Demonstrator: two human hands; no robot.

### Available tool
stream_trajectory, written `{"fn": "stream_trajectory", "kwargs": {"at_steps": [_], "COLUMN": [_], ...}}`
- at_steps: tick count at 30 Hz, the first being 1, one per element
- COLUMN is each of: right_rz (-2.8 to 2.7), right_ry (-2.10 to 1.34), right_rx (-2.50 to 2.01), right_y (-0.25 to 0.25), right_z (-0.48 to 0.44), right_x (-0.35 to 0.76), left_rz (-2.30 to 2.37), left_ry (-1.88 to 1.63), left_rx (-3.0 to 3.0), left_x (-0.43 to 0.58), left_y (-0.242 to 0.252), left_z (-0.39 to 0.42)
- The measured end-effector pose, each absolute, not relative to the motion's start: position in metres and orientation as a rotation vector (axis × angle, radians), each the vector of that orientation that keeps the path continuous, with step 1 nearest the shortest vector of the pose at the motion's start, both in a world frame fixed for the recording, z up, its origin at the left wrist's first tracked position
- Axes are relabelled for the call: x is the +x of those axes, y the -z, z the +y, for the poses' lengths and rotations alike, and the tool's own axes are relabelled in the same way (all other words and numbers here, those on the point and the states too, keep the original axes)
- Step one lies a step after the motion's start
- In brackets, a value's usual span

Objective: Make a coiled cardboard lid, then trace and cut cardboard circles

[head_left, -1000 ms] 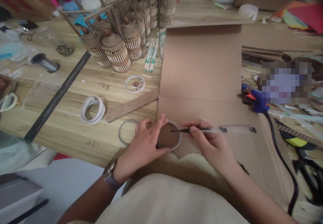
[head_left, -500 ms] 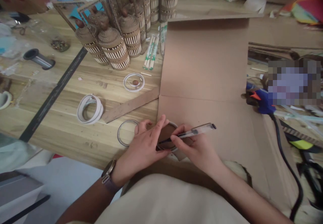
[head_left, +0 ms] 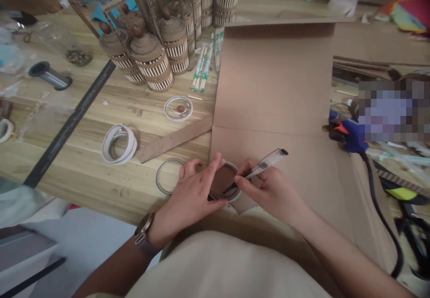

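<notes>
Fingers [head_left: 211, 173] of the left hand [head_left: 191, 197] lie spread flat, pressing a round white-rimmed ring [head_left: 237, 193] onto the near edge of a large brown cardboard sheet [head_left: 273, 87]. The right hand [head_left: 273, 191] pinches a clear plastic pen [head_left: 265, 163], its tip inside the ring's rim. A thin grey hoop [head_left: 157, 179] lies just left on the pale wooden surface [head_left: 87, 172].

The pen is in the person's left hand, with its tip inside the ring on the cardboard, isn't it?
Not quite. The pen is in the right hand, not the left, as the head view shows. The left hand holds the ring. The pen's tip is inside the ring on the cardboard, as you said.
</notes>
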State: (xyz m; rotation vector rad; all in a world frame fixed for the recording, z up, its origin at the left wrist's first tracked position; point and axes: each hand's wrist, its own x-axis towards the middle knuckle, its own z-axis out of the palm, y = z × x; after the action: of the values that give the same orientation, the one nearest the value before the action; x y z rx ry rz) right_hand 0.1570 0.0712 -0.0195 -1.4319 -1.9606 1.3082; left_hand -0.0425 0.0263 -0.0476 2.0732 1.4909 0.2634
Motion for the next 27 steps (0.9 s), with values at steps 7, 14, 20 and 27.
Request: {"fn": "stream_trajectory", "kwargs": {"at_steps": [7,14,20,27], "right_rz": [-2.085,-2.316,-2.474,-2.618], "right_ry": [-1.364,-1.178,-1.210,-0.984], "right_rx": [-1.350,-1.408,-1.466,-1.374], "right_y": [0.016,-0.001,0.000,-0.008], "right_z": [0.074,0.093,0.089,0.103], "right_x": [0.152,0.155,0.144,0.150], "left_rz": [1.483,1.478,1.486,1.472], "left_ry": [-0.265,-0.254,-0.230,-0.233], "left_rx": [2.064,2.059,2.037,2.052], "left_x": [-0.043,-0.043,-0.043,-0.042], "left_y": [0.049,0.048,0.047,0.047], "left_z": [0.026,0.027,0.026,0.029]}}
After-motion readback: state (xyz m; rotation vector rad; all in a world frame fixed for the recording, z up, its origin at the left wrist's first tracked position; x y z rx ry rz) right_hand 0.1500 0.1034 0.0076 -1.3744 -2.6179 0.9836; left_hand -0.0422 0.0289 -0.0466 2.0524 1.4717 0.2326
